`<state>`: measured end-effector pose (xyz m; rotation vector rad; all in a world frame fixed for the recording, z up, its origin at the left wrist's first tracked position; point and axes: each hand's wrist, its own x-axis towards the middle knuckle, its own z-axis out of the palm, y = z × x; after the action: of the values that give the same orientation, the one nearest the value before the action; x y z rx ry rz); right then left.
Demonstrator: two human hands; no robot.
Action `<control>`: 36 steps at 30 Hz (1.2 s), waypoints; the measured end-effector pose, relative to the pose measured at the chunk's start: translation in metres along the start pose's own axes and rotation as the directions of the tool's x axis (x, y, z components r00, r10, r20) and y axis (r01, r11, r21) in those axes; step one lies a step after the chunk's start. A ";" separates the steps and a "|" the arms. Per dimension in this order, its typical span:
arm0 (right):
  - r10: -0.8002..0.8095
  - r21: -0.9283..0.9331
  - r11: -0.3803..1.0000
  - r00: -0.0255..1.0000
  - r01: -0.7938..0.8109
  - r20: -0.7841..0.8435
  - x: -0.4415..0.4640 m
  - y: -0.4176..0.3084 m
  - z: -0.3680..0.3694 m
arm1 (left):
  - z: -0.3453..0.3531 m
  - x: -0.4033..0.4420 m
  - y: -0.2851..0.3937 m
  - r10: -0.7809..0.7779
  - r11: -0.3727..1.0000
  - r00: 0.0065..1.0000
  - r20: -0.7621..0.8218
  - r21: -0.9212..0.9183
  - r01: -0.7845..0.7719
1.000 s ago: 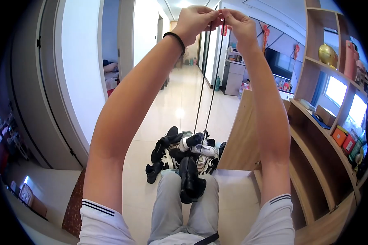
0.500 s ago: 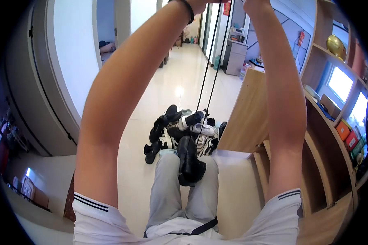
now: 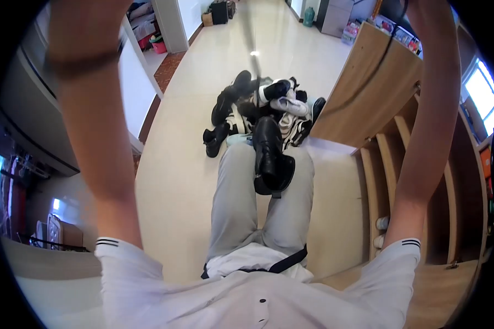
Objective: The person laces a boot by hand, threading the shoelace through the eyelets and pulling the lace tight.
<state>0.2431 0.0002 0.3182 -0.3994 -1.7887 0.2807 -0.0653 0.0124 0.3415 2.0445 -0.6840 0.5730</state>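
Note:
A black lace-up boot (image 3: 266,151) rests between my knees, toe away from me and opening toward me. From it one blurred dark shoelace (image 3: 251,46) rises to the top edge. Another length of lace curves up right, past the cabinet door, to near my right hand (image 3: 422,12). That hand is cut off by the top edge and its fingers do not show. My left hand (image 3: 90,22), above a dark wristband (image 3: 85,64), is smeared by motion and its fingers are cut off. Whether either hand grips a lace is not visible.
A heap of black and white shoes (image 3: 291,105) lies on the pale tiled floor (image 3: 173,203) beyond my knees. At right stands an open wooden cabinet door (image 3: 368,82), with shelves (image 3: 387,175) holding a few light shoes. A hallway with doorways stretches ahead.
My hands have spread wide apart, left and right, from close together above the boot. The laces now diverge instead of running side by side. My view has tilted downward.

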 end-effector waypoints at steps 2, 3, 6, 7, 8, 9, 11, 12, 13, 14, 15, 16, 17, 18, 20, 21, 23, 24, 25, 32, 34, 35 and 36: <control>0.131 -0.065 0.989 0.990 -0.134 -0.045 -0.038 0.000 0.012 | 0.049 -0.059 0.008 0.066 0.988 0.993 0.100 -0.143 -0.051; 0.253 -0.071 0.963 0.963 -0.259 -0.091 -0.061 0.004 0.018 | 0.073 -0.084 0.006 0.103 0.972 0.986 0.130 -0.222 -0.073; 0.504 0.007 0.859 0.850 -0.511 0.149 -0.135 0.034 0.028 | 0.134 -0.122 -0.032 0.177 0.899 0.968 0.181 -0.429 -0.084; 0.618 -0.013 0.770 0.740 -0.638 0.265 -0.157 0.043 0.030 | 0.155 -0.131 -0.055 0.151 0.885 0.969 0.197 -0.463 -0.044; 0.712 -0.013 0.669 0.636 -0.743 0.299 -0.180 0.058 0.036 | 0.170 -0.146 -0.081 0.049 0.891 0.989 0.142 -0.454 0.021; 0.707 -0.026 0.684 0.653 -0.729 0.271 -0.215 0.089 0.043 | 0.184 -0.160 -0.106 -0.054 0.887 0.995 0.085 -0.454 0.087; 0.835 -0.239 0.549 0.508 -0.801 0.212 -0.265 0.121 0.057 | 0.209 -0.188 -0.139 -0.604 0.774 0.727 -0.329 -0.462 0.434; 0.840 -0.238 0.539 0.495 -0.808 0.223 -0.280 0.125 0.065 | 0.219 -0.179 -0.163 -0.726 0.661 0.415 -0.549 -0.391 0.641; 0.831 -0.358 0.555 0.522 -0.751 0.193 -0.294 0.130 0.073 | 0.226 -0.166 -0.191 -0.684 0.470 0.063 -0.727 -0.373 0.800; 0.818 -0.474 0.557 0.549 -0.682 0.170 -0.303 0.132 0.079 | 0.231 -0.171 -0.207 -0.687 0.466 0.051 -0.725 -0.386 0.796; 0.825 -0.474 0.551 0.535 -0.687 0.183 -0.306 0.129 0.085 | 0.238 -0.178 -0.222 -0.646 0.430 0.023 -0.763 -0.339 0.837; 0.822 -0.438 0.562 0.534 -0.702 0.199 -0.305 0.124 0.090 | 0.240 -0.181 -0.232 -0.602 0.388 0.005 -0.798 -0.287 0.876; 0.819 -0.402 0.570 0.534 -0.717 0.208 -0.306 0.123 0.093 | 0.242 -0.183 -0.235 -0.667 0.378 0.011 -0.745 -0.326 0.867; 0.828 -0.402 0.559 0.519 -0.725 0.214 -0.310 0.124 0.094 | 0.241 -0.185 -0.237 -0.676 0.372 -0.001 -0.737 -0.342 0.863; 0.831 -0.344 0.554 0.528 -0.758 0.173 -0.318 0.125 0.096 | 0.242 -0.190 -0.240 -0.725 0.387 0.070 -0.685 -0.322 0.864; 0.837 -0.342 0.547 0.516 -0.764 0.183 -0.316 0.124 0.097 | 0.243 -0.192 -0.240 -0.731 0.380 0.057 -0.680 -0.337 0.862; 0.861 -0.385 0.508 0.466 -0.770 0.205 -0.308 0.117 0.097 | 0.243 -0.196 -0.242 -0.741 0.402 0.095 -0.665 -0.327 0.855; 0.864 -0.387 0.502 0.457 -0.773 0.210 -0.308 0.116 0.099 | 0.244 -0.195 -0.243 -0.745 0.400 0.088 -0.661 -0.337 0.853; 0.834 -0.355 0.550 0.512 -0.756 0.204 -0.308 0.113 0.101 | 0.245 -0.191 -0.245 -0.704 0.454 0.055 -0.708 -0.389 0.801; 0.717 -0.412 0.677 0.672 -0.610 0.184 -0.322 0.101 0.111 | 0.244 -0.198 -0.260 -0.666 0.493 0.049 -0.744 -0.390 0.777; 0.710 -0.461 0.681 0.667 -0.569 0.225 -0.321 0.095 0.109 | 0.244 -0.194 -0.259 -0.658 0.492 0.070 -0.750 -0.357 0.794; 0.701 -0.507 0.685 0.663 -0.522 0.265 -0.321 0.091 0.108 | 0.244 -0.190 -0.257 -0.647 0.492 0.095 -0.756 -0.319 0.810; 0.703 -0.507 0.684 0.660 -0.524 0.266 -0.320 0.088 0.108 | 0.243 -0.185 -0.256 -0.649 0.491 0.093 -0.755 -0.323 0.809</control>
<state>0.2201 -0.0491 -0.0264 -1.3660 -2.1049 0.5388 -0.0013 -0.0304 -0.0497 1.6388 1.0377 0.8486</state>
